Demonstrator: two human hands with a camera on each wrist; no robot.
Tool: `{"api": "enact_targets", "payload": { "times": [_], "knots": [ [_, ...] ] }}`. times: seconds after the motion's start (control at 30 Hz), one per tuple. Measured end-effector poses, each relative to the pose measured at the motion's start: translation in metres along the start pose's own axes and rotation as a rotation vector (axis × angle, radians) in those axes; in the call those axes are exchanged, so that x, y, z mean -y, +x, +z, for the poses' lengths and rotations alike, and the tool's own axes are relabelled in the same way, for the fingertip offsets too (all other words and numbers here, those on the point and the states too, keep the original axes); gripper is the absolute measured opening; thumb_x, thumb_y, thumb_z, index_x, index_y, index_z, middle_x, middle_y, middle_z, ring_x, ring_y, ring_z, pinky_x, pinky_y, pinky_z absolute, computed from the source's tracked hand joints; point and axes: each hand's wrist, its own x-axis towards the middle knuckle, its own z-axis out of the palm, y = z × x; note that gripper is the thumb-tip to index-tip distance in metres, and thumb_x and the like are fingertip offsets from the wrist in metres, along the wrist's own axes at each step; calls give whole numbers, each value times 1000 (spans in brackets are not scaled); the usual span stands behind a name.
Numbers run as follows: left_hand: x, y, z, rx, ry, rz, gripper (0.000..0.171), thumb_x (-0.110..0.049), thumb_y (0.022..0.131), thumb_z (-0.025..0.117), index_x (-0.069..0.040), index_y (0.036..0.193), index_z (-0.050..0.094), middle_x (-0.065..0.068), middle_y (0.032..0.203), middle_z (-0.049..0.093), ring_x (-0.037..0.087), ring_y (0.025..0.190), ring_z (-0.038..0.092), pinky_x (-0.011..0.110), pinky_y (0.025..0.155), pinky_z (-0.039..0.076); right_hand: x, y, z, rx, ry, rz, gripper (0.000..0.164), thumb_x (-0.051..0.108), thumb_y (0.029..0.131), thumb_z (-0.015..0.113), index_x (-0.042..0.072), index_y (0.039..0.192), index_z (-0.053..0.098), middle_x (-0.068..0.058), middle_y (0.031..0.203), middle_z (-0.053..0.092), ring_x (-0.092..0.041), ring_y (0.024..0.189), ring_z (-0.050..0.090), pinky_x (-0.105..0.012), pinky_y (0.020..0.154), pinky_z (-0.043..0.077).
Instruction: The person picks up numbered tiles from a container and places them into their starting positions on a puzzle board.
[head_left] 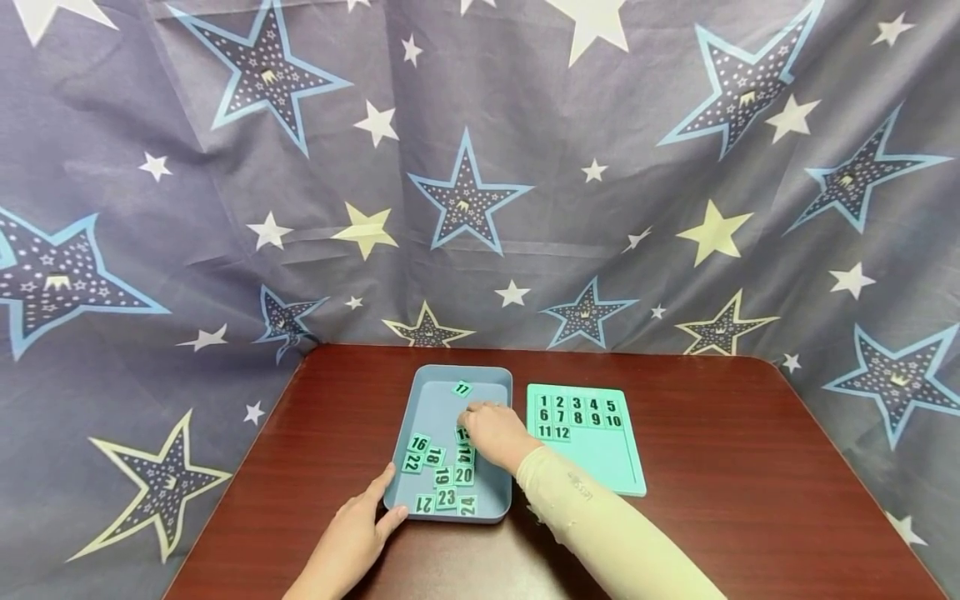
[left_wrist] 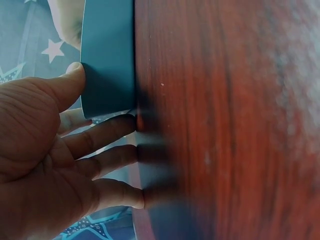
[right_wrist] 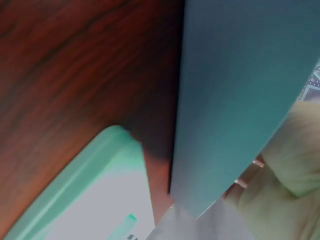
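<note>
A blue-grey tray (head_left: 430, 400) holds several loose green number tiles, among them 17 (head_left: 462, 389), 16 (head_left: 419, 442), 14 (head_left: 465, 456) and 23 (head_left: 446, 497). My right hand (head_left: 495, 429) reaches into it with fingers bent down beside tile 13 (head_left: 462, 434). Those fingertips are hidden, and the tray wall blocks most of the right hand (right_wrist: 295, 160) in the right wrist view. At the tray's near left corner, my left hand (head_left: 356, 533) touches the outside. In the left wrist view the left hand's (left_wrist: 55, 135) thumb rests against the rim and its other fingers spread fairly straight.
Right of the tray lies a green number board (head_left: 600, 467), with tiles 1 to 12 set in rows from its top. Both stand on a dark red wooden table (head_left: 720, 467). A grey curtain (head_left: 525, 100) with stars hangs behind the table.
</note>
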Motion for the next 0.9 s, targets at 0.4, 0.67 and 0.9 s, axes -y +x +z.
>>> {"api": "enact_targets", "payload": {
  "times": [0.4, 0.67, 0.9],
  "knots": [
    [-3, -2, -1, -15, 9, 18, 69, -33, 103, 72, -9, 163, 46, 25, 148, 64, 49, 131, 63, 68, 105, 50, -8, -4, 2, -53, 164, 1, 24, 24, 96, 81, 20, 120, 79, 5, 115, 80, -18, 109, 75, -41, 101, 59],
    [-1, -2, 0, -25, 6, 26, 69, -33, 103, 73, -9, 162, 46, 25, 149, 64, 49, 131, 64, 67, 106, 51, -13, -10, -6, -115, 217, 4, 25, 27, 95, 84, 20, 118, 79, 5, 115, 81, -20, 108, 76, -40, 91, 62],
    [0, 0, 2, -17, 15, 17, 70, -33, 103, 73, -9, 163, 46, 25, 150, 62, 49, 132, 63, 67, 106, 50, -19, -24, -22, -147, 285, -15, 27, 28, 96, 83, 18, 121, 76, 4, 118, 81, -19, 110, 76, -39, 94, 61]
  ]
}}
